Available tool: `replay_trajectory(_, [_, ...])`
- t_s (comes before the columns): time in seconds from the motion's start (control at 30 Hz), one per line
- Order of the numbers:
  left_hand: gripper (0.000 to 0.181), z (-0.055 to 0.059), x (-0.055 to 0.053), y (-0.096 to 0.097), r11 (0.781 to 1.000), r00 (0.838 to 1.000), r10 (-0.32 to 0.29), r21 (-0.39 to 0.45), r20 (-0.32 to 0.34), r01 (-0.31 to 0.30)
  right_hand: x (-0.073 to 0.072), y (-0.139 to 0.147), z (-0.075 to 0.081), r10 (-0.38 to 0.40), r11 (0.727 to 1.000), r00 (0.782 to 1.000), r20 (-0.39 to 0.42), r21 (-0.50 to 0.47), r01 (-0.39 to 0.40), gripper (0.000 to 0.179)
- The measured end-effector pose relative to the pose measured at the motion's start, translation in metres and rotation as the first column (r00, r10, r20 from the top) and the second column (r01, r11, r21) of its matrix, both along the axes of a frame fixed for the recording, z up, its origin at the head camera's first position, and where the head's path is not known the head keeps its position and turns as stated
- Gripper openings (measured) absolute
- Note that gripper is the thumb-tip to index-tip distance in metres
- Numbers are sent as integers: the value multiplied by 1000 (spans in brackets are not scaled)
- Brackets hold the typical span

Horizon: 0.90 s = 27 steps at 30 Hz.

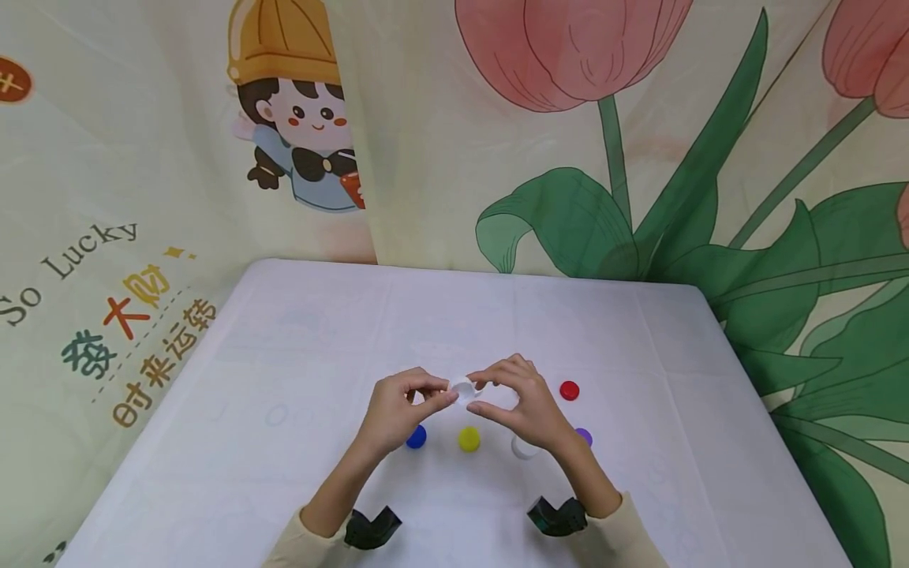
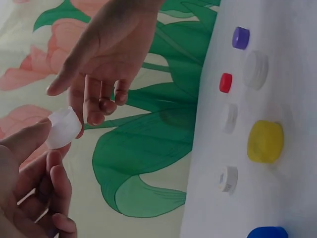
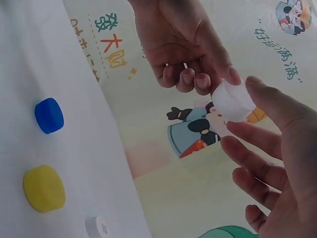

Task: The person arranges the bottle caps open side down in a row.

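Observation:
A small translucent white cap [image 1: 464, 392] is held up above the table between the hands. My left hand [image 1: 405, 404] pinches its edge between thumb and forefinger, with the other fingers curled in. My right hand [image 1: 525, 401] is on the cap's other side, thumb and fingers spread apart around it. In the left wrist view its thumb stands off the cap [image 2: 65, 128], while its forefinger is partly hidden behind the cap. The right wrist view shows the cap [image 3: 233, 101] close to the right thumb; whether they touch is unclear.
On the white-covered table [image 1: 319, 315] lie a blue cap [image 1: 416, 437], a yellow cap [image 1: 469, 439], a red cap [image 1: 570, 390] and a purple cap [image 1: 584, 436]. A clear white cap [image 1: 524, 449] sits under the right wrist. Small white caps [image 2: 228, 179] also show in the left wrist view.

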State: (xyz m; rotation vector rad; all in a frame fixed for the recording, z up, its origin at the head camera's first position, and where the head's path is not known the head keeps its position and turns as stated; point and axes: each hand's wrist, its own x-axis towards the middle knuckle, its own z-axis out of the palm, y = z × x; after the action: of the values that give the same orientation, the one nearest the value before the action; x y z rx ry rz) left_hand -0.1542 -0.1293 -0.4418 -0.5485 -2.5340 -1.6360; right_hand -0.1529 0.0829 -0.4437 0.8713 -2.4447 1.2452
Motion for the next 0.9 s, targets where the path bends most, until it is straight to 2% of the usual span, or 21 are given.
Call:
replay_trajectory(0.03, [19, -1, 0, 0, 1000, 996, 3, -4, -84, -3, 2, -1, 4, -4, 1000, 999, 35, -8, 4, 29])
replay_trajectory(0.07, [18, -1, 1, -1, 1000, 986, 3, -14, -166, -6, 2, -1, 3, -8, 1000, 997, 71, -15, 9, 26])
replay_trajectory(0.13, [19, -2, 1, -1, 1000, 949, -11, -30, -315, 1, 2, -2, 3, -12, 1000, 992, 125, -26, 15, 21])
replay_trajectory(0.2, [20, -2, 2, -2, 998, 907, -31, -58, -421, 8, 3, -2, 3, -9, 999, 986, 166, -30, 14, 17])
replay_trajectory(0.3, [23, 0, 4, -2, 994, 848, -59, -108, -526, 3, -1, -1, -5, 26, 998, 982, 188, -62, -15, 15])
replay_trajectory(0.37, [24, 1, 5, -2, 992, 824, -68, -128, -562, -6, -1, -1, -5, 54, 995, 977, 208, -88, -37, 15])
replay_trajectory(0.43, [24, 1, 6, -2, 990, 808, -78, -141, -584, -6, 0, -1, -4, 75, 993, 970, 232, -106, -51, 15])
replay_trajectory(0.57, [24, 1, 6, -2, 988, 787, -95, -154, -609, -1, 2, -3, 0, 77, 993, 958, 276, -108, -49, 13])
replay_trajectory(0.67, [24, 1, 5, -2, 987, 784, -97, -160, -613, -3, 7, -6, 11, 78, 992, 958, 278, -115, -47, 12])
replay_trajectory(0.77, [26, 2, 5, -1, 987, 795, -92, -161, -599, -7, 12, -9, 23, 72, 992, 960, 271, -121, -41, 12])
replay_trajectory(0.9, [41, 2, 5, -1, 987, 833, -76, -160, -549, -16, 14, -9, 29, 47, 992, 963, 267, -124, -14, 15])
